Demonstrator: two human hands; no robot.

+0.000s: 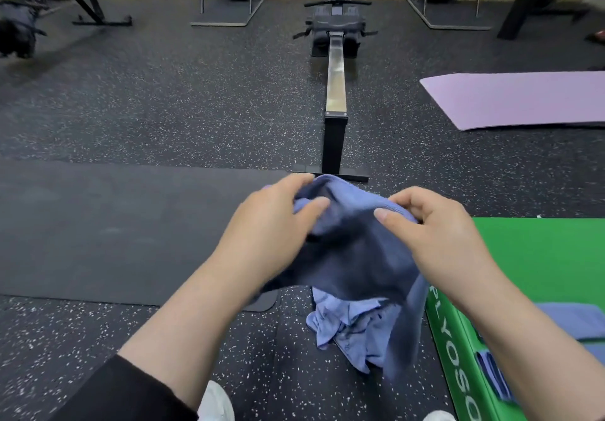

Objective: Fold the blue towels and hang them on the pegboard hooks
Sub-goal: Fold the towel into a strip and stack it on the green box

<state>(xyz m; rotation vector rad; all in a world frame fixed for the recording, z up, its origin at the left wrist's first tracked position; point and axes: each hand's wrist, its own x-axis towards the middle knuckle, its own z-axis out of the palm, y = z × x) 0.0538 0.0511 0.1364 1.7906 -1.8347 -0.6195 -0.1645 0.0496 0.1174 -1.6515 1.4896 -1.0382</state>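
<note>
Even, moderately bright overhead light; soft shadows. Glare on the rowing rail point(336, 73) at 12 o'clock. Motion blur at 10 o'clock; wide-angle bending at edges.

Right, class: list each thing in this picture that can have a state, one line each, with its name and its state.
Left hand: grips the held towel's top edge.
Right hand: pinches the same towel's top edge.
Held blue towel: lifted, bunched, hanging unfolded.
Light blue cloth: crumpled on the floor.
Towel on the box: lying flat, seemingly folded.
Green box: closed, standing on the floor.
Purple mat: unrolled flat.
Black mat: unrolled flat.
</note>
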